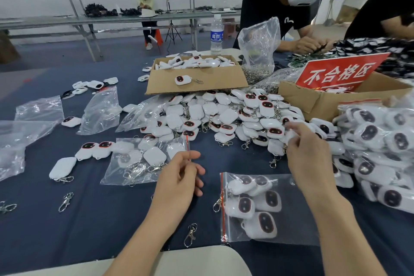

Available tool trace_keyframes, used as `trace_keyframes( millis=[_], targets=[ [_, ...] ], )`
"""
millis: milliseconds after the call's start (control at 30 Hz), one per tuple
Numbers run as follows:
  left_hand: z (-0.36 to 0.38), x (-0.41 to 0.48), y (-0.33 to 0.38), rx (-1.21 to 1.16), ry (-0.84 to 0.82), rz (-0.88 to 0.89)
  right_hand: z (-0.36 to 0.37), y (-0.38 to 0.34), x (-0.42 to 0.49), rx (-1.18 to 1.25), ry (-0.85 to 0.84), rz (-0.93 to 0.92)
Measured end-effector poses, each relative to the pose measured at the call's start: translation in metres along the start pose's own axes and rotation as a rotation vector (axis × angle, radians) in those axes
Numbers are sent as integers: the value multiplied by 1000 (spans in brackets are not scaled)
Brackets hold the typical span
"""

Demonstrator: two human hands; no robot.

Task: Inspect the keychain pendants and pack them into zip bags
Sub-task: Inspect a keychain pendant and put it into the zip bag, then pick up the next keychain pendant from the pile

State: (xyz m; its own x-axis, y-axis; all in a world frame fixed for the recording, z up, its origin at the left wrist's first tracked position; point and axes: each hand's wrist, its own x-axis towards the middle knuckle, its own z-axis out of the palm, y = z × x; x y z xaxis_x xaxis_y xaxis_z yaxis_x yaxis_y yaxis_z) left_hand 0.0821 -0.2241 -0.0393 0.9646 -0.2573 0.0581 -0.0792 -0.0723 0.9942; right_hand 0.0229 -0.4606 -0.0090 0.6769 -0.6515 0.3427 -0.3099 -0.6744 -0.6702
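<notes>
Bare left grip (179, 177), bare right grip (307, 159) — forearms bare too, uncovered to frame edge.

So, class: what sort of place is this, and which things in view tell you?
Probably a factory inspection and packing bench: a heap of identical pendants, filled zip bags, and a red reject-area sign standing in a carton.
</notes>
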Motion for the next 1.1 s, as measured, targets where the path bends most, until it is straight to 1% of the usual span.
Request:
trace_keyframes(
  millis=[67,167,200,233,300,367,467,533,633,700,767,833,933,1000,1100],
  targets=[
    [0,-1,2,-37,1,14,-4,-9,3,271,-85,-12],
    [1,-4,6,-115,-25,67,1,-36,-2,678,-362,-50],
    [1,-5,9,-150,-49,80,5,-44,-5,771,-448,-58],
    [2,-6,11,-188,-79,89,11,-51,-8,811,-520,-81],
    [2,-8,15,-239,-135,97,20,-60,-14,759,-618,-166],
    [3,-8,15,-251,-142,97,23,-62,-17,723,-664,-215],
    [3,-7,13,-216,-143,85,19,-59,-18,786,-704,-234],
    [3,-7,14,-226,-211,47,18,-59,-19,814,-716,-269],
    [2,-4,14,-319,-293,-75,19,-59,-21,849,-744,-305],
    [0,-2,12,-353,-366,-102,21,-61,-24,901,-782,-297],
    [0,-2,11,-380,-397,-99,21,-62,-24,898,-769,-294],
    [0,-2,10,-374,-358,-78,24,-63,-22,830,-710,-276],
    [3,-2,9,-303,-259,-35,33,-59,-21,718,-623,-157],
    [5,-2,8,-252,-214,-9,38,-56,-22,660,-646,-114],
    [6,-4,9,-232,-197,-14,39,-52,-21,662,-706,-95]
  ],
)
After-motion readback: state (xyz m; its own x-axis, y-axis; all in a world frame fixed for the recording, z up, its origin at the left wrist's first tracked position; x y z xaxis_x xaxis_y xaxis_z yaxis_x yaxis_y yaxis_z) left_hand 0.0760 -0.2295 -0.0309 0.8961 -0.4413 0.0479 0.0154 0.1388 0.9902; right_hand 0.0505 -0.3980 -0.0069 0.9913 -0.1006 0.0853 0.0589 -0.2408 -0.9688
